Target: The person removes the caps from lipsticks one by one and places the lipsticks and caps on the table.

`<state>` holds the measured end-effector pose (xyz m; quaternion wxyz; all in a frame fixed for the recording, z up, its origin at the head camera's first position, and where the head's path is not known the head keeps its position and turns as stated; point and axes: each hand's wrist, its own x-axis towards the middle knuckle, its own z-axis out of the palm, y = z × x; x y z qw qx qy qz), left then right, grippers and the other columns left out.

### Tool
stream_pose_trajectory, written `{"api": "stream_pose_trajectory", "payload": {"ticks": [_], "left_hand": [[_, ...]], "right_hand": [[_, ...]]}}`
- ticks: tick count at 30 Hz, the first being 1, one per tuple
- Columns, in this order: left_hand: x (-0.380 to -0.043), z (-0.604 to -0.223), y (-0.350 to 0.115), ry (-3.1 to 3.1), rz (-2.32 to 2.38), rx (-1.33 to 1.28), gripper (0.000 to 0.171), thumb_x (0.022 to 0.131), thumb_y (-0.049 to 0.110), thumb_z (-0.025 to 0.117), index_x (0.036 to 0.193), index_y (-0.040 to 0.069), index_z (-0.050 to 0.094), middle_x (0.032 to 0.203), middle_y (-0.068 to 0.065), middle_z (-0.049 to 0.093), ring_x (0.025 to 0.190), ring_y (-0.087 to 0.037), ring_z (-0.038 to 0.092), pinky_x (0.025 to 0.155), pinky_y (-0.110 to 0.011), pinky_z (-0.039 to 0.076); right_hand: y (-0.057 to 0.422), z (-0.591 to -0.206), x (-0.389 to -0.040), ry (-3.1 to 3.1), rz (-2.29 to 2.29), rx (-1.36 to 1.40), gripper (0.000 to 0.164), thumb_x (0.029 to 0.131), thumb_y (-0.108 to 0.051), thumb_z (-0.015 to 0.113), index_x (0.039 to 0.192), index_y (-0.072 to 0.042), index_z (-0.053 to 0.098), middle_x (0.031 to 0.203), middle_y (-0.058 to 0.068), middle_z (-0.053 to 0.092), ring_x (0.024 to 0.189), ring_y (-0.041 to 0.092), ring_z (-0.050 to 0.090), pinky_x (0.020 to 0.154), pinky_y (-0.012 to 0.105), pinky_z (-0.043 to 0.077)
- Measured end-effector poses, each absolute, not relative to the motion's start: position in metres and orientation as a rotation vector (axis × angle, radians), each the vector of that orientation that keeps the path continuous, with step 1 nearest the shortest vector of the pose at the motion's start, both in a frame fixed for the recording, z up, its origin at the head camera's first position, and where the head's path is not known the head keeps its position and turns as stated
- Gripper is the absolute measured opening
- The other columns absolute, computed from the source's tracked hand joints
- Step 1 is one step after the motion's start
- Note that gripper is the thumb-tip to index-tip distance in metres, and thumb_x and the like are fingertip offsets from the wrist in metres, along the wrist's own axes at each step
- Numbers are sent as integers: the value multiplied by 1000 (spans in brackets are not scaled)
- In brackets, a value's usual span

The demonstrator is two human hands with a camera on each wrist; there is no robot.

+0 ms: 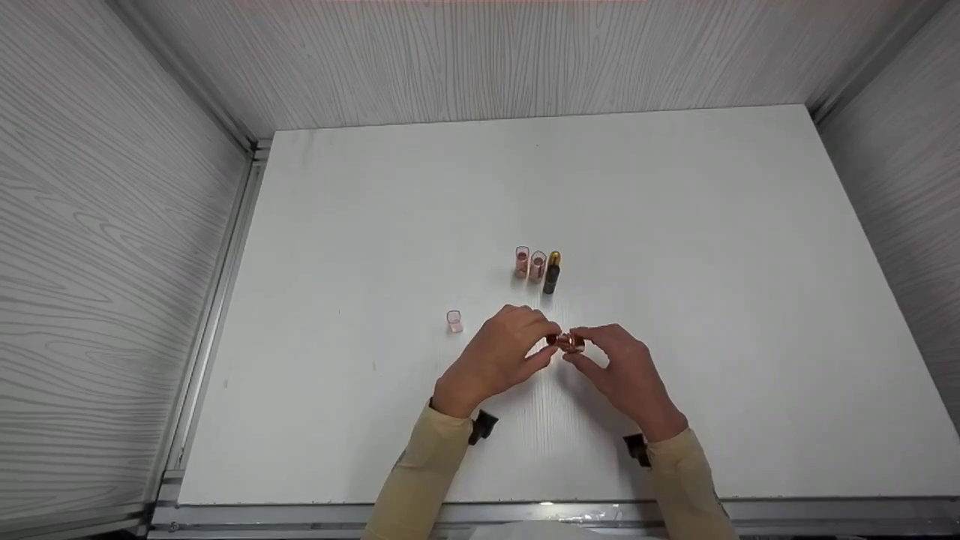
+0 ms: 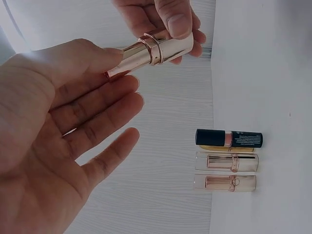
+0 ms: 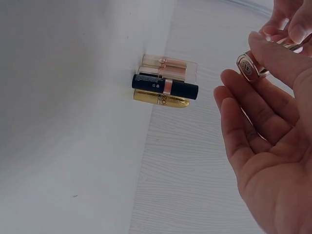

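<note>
Between my two hands is an uncapped rose-gold lipstick tube (image 1: 571,343), held level above the white table. My left hand (image 1: 501,352) pinches the open, reddish end between thumb and forefinger, its other fingers spread loosely in the left wrist view. My right hand (image 1: 626,371) grips the base end with thumb and fingertips. A round label on the base of the lipstick (image 3: 247,67) shows in the right wrist view. To the left of my left hand a small clear pinkish cap (image 1: 454,322) stands by itself on the table.
Beyond my hands, several lipsticks stand close together: two clear-capped pink ones (image 1: 522,264), a black one (image 2: 246,138) and a gold one (image 3: 158,99). Wood-grain panels (image 1: 450,60) wall the table (image 1: 337,225) at the back and both sides.
</note>
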<state>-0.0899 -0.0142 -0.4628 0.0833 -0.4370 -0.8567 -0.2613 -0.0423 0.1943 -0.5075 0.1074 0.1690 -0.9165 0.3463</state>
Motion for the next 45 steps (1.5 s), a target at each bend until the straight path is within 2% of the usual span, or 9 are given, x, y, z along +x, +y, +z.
{"api": "stream_pose_trajectory", "payload": {"ticks": [5, 15, 21, 27, 37, 45], "left_hand": [[-91, -463, -17, -2563, -823, -1300, 13, 86, 18, 64, 98, 13, 68, 88, 6, 66, 82, -8, 57, 79, -25, 46], [-95, -460, -28, -2573, -788, -1226, 13, 85, 18, 65, 97, 13, 67, 88, 5, 66, 83, -9, 57, 82, -26, 46], [-102, -459, -40, -2622, -712, -1133, 13, 85, 18, 66, 97, 14, 68, 87, 6, 65, 82, -9, 57, 80, -27, 47], [-108, -458, -51, -2661, -657, -1059, 11, 85, 19, 65, 95, 14, 67, 85, 5, 64, 80, -10, 57, 81, -30, 46], [-115, -463, -65, -2730, -538, -913, 12, 85, 21, 65, 96, 16, 68, 85, 5, 65, 81, -11, 57, 87, -34, 44], [-123, -474, -72, -2797, -489, -836, 14, 85, 22, 65, 97, 16, 68, 88, 5, 65, 85, -12, 57, 87, -35, 44]], "right_hand": [[196, -508, -42, -2689, 1004, 517, 44, 73, -15, 78, 115, -12, 64, 104, -3, 66, 98, 13, 59, 84, 35, 50], [200, -507, -42, -2677, 1018, 458, 39, 81, -27, 72, 117, -13, 64, 109, 1, 65, 104, 17, 59, 87, 37, 49], [202, -507, -42, -2675, 995, 433, 47, 83, -35, 68, 125, -16, 58, 124, 1, 59, 120, 20, 50, 98, 41, 42], [203, -506, -42, -2698, 985, 394, 50, 85, -42, 63, 128, -18, 56, 132, 2, 54, 128, 21, 42, 100, 47, 38], [207, -510, -41, -2701, 1021, 416, 48, 86, -39, 63, 128, -18, 56, 129, 2, 56, 128, 21, 43, 100, 46, 38], [210, -515, -39, -2687, 1033, 428, 45, 87, -35, 64, 127, -18, 57, 128, -2, 57, 127, 18, 44, 101, 40, 38]]}}
